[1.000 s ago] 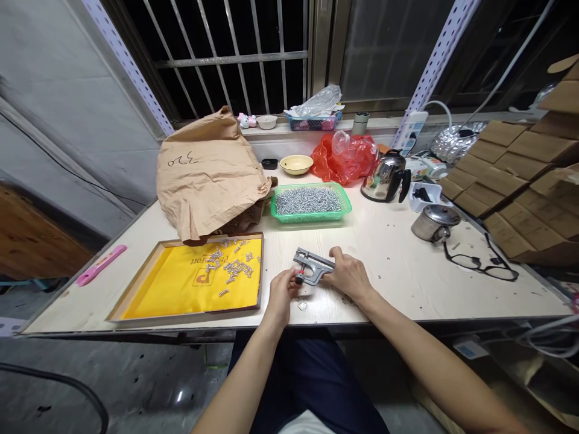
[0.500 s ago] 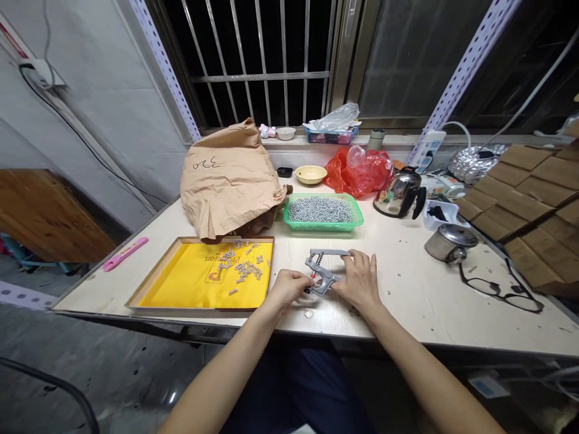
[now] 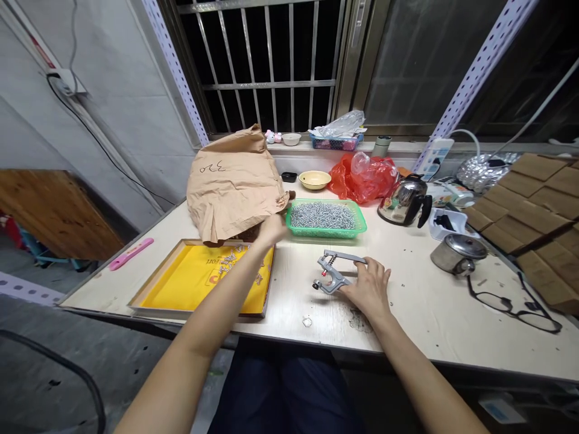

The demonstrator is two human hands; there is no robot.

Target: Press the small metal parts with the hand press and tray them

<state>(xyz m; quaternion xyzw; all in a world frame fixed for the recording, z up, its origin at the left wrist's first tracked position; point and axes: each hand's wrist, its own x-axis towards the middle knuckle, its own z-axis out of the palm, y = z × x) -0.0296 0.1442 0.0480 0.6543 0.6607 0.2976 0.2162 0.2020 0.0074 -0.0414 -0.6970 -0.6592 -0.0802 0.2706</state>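
We hold one grey metal plier-like tool (image 3: 333,279) over one pale table (image 3: 294,289) with our half-closed right hand (image 3: 371,288), our blurred left hand (image 3: 273,229), grip unclear, near one green plastic basket (image 3: 325,232) of silver pieces (image 3: 323,215).

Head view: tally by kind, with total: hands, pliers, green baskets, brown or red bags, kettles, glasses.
Hands: 2 (left hand, right hand)
Pliers: 1
Green basket: 1
Bags: 2 (brown paper bag, red plastic bag)
Kettle: 1
Glasses: 1 pair
Total: 8
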